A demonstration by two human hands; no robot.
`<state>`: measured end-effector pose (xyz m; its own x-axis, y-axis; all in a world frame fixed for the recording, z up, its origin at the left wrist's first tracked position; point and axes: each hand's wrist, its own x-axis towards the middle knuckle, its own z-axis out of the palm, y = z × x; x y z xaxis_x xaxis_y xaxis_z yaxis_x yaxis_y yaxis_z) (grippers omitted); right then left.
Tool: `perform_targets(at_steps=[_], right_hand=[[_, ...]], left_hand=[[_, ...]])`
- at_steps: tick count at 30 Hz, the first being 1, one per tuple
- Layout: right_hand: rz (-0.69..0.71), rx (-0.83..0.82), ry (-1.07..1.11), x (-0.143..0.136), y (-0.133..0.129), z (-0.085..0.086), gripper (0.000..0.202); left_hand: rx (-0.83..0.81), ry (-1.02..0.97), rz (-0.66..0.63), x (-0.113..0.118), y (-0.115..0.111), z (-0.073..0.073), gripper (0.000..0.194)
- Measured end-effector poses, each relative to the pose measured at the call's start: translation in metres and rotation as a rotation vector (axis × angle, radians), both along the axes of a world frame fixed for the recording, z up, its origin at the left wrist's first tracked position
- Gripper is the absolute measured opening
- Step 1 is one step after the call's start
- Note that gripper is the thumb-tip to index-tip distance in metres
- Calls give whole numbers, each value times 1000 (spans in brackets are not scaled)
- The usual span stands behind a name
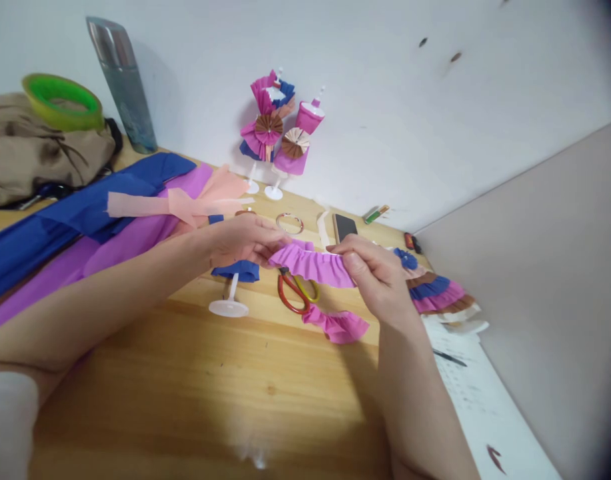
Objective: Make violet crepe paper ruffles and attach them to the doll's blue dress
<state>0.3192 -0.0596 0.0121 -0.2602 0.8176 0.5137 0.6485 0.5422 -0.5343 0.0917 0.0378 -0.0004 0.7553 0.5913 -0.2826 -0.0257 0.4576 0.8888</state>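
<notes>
A ruffled strip of light purple crepe paper (312, 265) is stretched between my two hands above the table. My left hand (245, 237) pinches its left end, and my right hand (372, 270) grips the other end with the thumb on top. Under the strip lie scissors (292, 293) with red and yellow handles, their blades hidden. A second ruffled strip, pinker (338, 325), rests on the wood just below. Behind my left hand a small white-based stand (228, 307) carries blue paper, partly covered by the hand.
Blue crepe paper (80, 207) and other coloured sheets spread across the left. Two small dressed mannequins (268, 127) stand by the wall, a bottle (125, 87) farther left. Green tape (62, 103) sits on a brown bag. A layered paper skirt (440, 293) and a written sheet (465, 387) lie right.
</notes>
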Motion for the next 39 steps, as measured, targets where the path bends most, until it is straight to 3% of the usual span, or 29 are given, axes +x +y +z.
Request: perform_targets(at_steps=[8,15,18,24,30,39], right_hand=[[12,16,-73,-3,3,0,23],[-16,40,-45,1,7,-5,22],[-35,18,-36,1,9,-7,24],[-66,9,-42,0,11,-9,27],[-66,11,-84,-6,11,-10,27],[1,24,-138,-21,7,-10,27]], left_hand=[[11,-22,-23,-2,0,3,9],[305,99,127,-4,5,5,12],[355,120,182,-3,2,8,12],[269,47,135,-8,1,10,2],[387,231,90,-13,4,4,12],[551,355,32,-27,5,1,4]])
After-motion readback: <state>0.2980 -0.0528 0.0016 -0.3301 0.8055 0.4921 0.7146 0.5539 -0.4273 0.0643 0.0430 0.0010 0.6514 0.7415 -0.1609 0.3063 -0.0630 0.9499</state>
